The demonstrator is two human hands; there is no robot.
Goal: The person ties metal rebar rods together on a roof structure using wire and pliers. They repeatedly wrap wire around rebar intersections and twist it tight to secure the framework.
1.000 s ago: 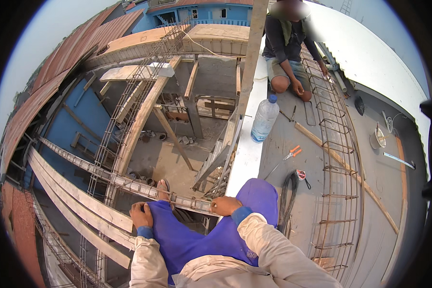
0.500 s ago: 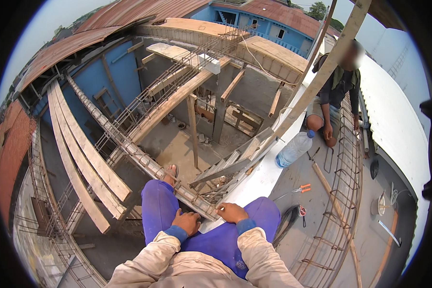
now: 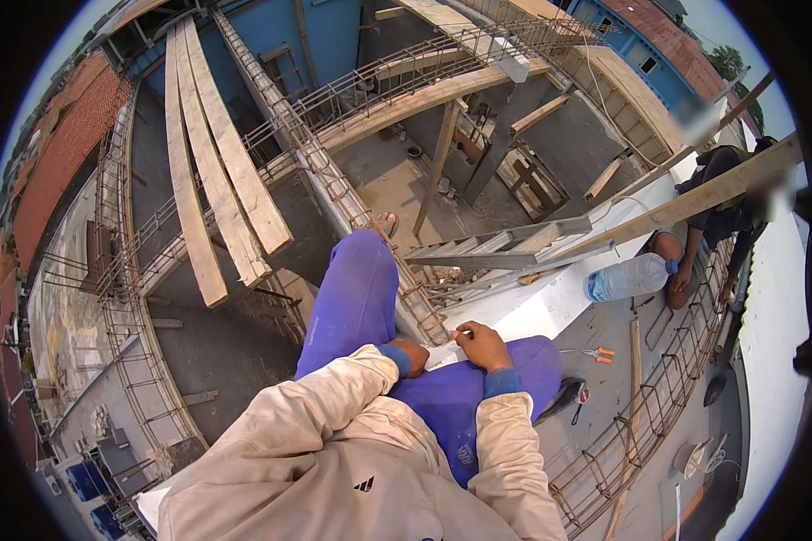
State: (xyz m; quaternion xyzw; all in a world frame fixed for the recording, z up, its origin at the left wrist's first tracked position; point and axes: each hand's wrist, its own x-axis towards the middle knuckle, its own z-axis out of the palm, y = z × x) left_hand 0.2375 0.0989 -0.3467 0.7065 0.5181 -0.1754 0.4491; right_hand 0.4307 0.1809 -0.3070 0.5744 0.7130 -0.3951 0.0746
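Observation:
I sit in purple trousers beside a narrow rebar cage (image 3: 363, 209) that runs away from me along a beam. My right hand (image 3: 484, 346) is closed in a pinch at the cage's near end; whatever lies between its fingertips is too small to make out. Close to my lap, at the inner thigh, rests my left hand (image 3: 413, 359), its fingers mostly hidden. To the right of my knee lie orange-handled pliers (image 3: 597, 353) and a dark coil of wire (image 3: 561, 397). A clear water bottle (image 3: 630, 277) with a blue cap stands on the white ledge (image 3: 559, 302).
Three long planks (image 3: 209, 153) lie at left over a drop. An aluminium ladder (image 3: 496, 251) leans in the opening ahead. Another rebar cage (image 3: 636, 431) curves along the right, where a person (image 3: 717, 207) crouches behind a slanting timber (image 3: 749, 185). A bucket (image 3: 690, 460) stands at lower right.
My view has swung left and down, so the scene shifts right and up. The right hand stays pinched at the cage end; the left hand's fingers have become hidden.

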